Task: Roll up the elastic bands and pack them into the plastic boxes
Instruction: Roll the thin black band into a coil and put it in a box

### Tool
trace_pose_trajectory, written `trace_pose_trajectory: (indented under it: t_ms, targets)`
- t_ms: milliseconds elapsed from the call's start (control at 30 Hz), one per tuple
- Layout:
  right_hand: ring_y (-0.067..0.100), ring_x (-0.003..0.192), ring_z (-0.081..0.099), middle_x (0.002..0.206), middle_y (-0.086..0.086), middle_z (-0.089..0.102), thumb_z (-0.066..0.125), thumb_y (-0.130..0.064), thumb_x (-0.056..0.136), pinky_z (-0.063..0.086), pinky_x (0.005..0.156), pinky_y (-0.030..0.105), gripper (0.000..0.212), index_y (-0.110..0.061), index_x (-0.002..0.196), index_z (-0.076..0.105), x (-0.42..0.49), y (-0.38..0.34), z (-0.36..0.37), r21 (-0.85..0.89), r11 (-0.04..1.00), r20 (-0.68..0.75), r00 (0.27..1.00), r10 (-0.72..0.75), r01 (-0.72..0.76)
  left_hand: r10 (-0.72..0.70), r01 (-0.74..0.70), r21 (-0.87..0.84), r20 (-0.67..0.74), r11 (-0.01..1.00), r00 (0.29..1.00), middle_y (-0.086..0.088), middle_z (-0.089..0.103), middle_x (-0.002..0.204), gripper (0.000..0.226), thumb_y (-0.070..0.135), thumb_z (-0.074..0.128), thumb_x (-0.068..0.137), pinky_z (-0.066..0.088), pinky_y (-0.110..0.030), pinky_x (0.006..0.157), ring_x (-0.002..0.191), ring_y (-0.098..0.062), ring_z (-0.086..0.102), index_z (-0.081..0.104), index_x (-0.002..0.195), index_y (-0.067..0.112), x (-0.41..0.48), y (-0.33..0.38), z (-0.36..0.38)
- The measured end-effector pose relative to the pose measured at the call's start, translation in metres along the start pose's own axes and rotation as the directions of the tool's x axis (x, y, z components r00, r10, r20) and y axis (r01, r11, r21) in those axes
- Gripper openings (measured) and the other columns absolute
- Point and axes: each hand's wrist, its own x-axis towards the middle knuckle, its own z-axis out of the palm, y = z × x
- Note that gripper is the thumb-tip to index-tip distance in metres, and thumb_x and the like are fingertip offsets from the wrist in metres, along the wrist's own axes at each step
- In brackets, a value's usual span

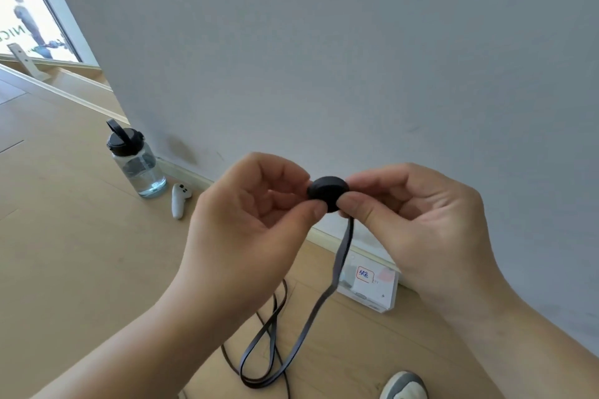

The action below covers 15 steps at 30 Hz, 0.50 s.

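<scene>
A black elastic band is partly wound into a tight flat roll (328,190), held up in front of the wall. My left hand (256,220) pinches the roll's left side between thumb and fingers. My right hand (411,220) pinches its right side. The loose tail of the band (337,269) hangs down from the roll and lies in loops on the wooden floor (262,363). A clear plastic box (372,288) with a red-bordered label sits on the floor against the wall, below my right hand; what it holds is unclear.
A clear water bottle (137,162) with a black lid stands on the floor by the wall at the left. A white controller (180,199) lies beside it. A grey and white shoe (405,385) shows at the bottom edge.
</scene>
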Motion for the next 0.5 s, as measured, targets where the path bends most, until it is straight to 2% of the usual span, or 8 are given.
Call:
trace_pose_trajectory:
  t_ms: [67, 133, 233, 300, 367, 433, 500]
  targets:
    - [0.023, 0.076, 0.079, 0.082, 0.006, 0.08, 0.083, -0.007, 0.071, 0.062, 0.074, 0.026, 0.014, -0.013, 0.084, 0.08, 0.0, -0.002, 0.001, 0.121, 0.992, 0.005, 0.999, 0.031, -0.032, -0.049, 0.049, -0.115, 0.0, 0.992, 0.999, -0.002, 0.079, 0.083, 0.024, 0.004, 0.086, 0.074, 0.064, -0.045, 0.08, 0.079, -0.02, 0.078, 0.073, 0.085, 0.02, 0.0, 0.002, -0.001]
    - [0.02, 0.078, 0.079, 0.084, 0.005, 0.08, 0.082, -0.01, 0.068, 0.06, 0.074, 0.022, 0.013, -0.014, 0.08, 0.08, 0.0, -0.003, 0.001, 0.145, 0.989, 0.008, 1.0, 0.018, -0.018, -0.059, 0.06, -0.138, 0.013, 0.989, 0.998, -0.003, 0.079, 0.083, 0.021, 0.006, 0.085, 0.072, 0.064, -0.045, 0.081, 0.079, -0.023, 0.078, 0.074, 0.083, 0.021, -0.001, 0.002, 0.0]
    - [0.013, 0.083, 0.077, 0.085, -0.004, 0.08, 0.082, -0.006, 0.075, 0.058, 0.077, 0.018, 0.014, -0.018, 0.082, 0.079, -0.002, 0.001, 0.0, -0.017, 0.998, 0.023, 0.998, -0.057, 0.057, 0.051, -0.053, 0.055, 0.039, 0.997, 0.998, 0.004, 0.08, 0.084, 0.018, 0.0, 0.085, 0.078, 0.065, -0.035, 0.077, 0.078, -0.013, 0.078, 0.075, 0.082, 0.015, -0.002, -0.004, 0.001]
    - [0.015, 0.087, 0.077, 0.086, -0.007, 0.078, 0.079, 0.001, 0.083, 0.058, 0.079, 0.022, 0.018, -0.016, 0.088, 0.079, -0.002, 0.007, -0.002, -0.189, 0.969, 0.068, 0.986, -0.15, 0.16, 0.233, -0.248, 0.258, 0.088, 0.934, 0.968, 0.007, 0.078, 0.092, 0.008, 0.007, 0.084, 0.082, 0.062, -0.021, 0.073, 0.078, -0.005, 0.076, 0.076, 0.083, 0.011, 0.0, -0.009, 0.0]
    - [0.017, 0.088, 0.075, 0.087, -0.006, 0.077, 0.075, 0.006, 0.088, 0.057, 0.08, 0.024, 0.02, -0.012, 0.093, 0.079, -0.002, 0.011, -0.004, -0.294, 0.922, 0.13, 0.966, -0.224, 0.253, 0.343, -0.362, 0.385, 0.12, 0.849, 0.932, 0.007, 0.076, 0.098, 0.011, 0.008, 0.083, 0.084, 0.056, -0.012, 0.073, 0.081, 0.0, 0.074, 0.076, 0.092, 0.009, 0.002, -0.012, -0.002]
    - [0.016, 0.089, 0.074, 0.089, -0.005, 0.076, 0.072, 0.008, 0.09, 0.055, 0.08, 0.022, 0.022, -0.011, 0.095, 0.078, -0.002, 0.01, -0.003, -0.354, 0.879, 0.169, 0.947, -0.274, 0.318, 0.381, -0.404, 0.399, 0.141, 0.823, 0.914, 0.009, 0.076, 0.098, 0.026, 0.003, 0.082, 0.085, 0.056, -0.012, 0.076, 0.087, 0.004, 0.073, 0.074, 0.108, 0.011, 0.001, -0.011, -0.001]
    - [0.014, 0.089, 0.075, 0.089, -0.007, 0.077, 0.072, 0.006, 0.09, 0.056, 0.08, 0.021, 0.022, -0.014, 0.096, 0.078, -0.004, 0.009, -0.002, -0.334, 0.9, 0.143, 0.958, -0.247, 0.282, 0.394, -0.429, 0.333, 0.171, 0.839, 0.903, 0.009, 0.077, 0.096, 0.029, -0.006, 0.078, 0.086, 0.059, -0.017, 0.076, 0.087, 0.002, 0.074, 0.076, 0.11, 0.01, 0.0, -0.008, 0.0]
